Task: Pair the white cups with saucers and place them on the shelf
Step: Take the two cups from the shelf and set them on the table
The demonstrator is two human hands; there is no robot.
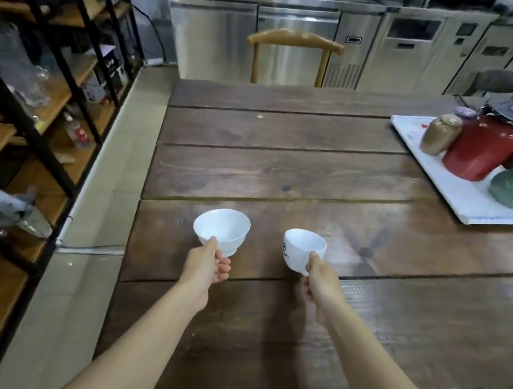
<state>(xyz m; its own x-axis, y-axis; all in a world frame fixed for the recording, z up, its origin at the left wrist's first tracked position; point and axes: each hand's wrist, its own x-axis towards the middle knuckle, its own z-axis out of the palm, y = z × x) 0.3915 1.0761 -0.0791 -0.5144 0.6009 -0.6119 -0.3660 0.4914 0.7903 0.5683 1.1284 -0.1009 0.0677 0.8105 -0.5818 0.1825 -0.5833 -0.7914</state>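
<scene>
a white footed cup [221,229] is gripped by the left hand [208,262], thumb on the rim, fingers under the base. a second white cup w/ dark logo [303,249] is pinched at its handle by the right hand [319,279]. both cups are held above the wooden tabletop [287,165]. the shelf [23,121] is seen at left, holding glassware. a white tray [462,194] w/ jars is set at far right.

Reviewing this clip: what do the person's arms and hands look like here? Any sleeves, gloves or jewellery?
Both forearms are bare as far as the frame shows, with no sleeves in view. The left hand and right hand wear no gloves; no watch, bracelet or rings are visible.
</scene>
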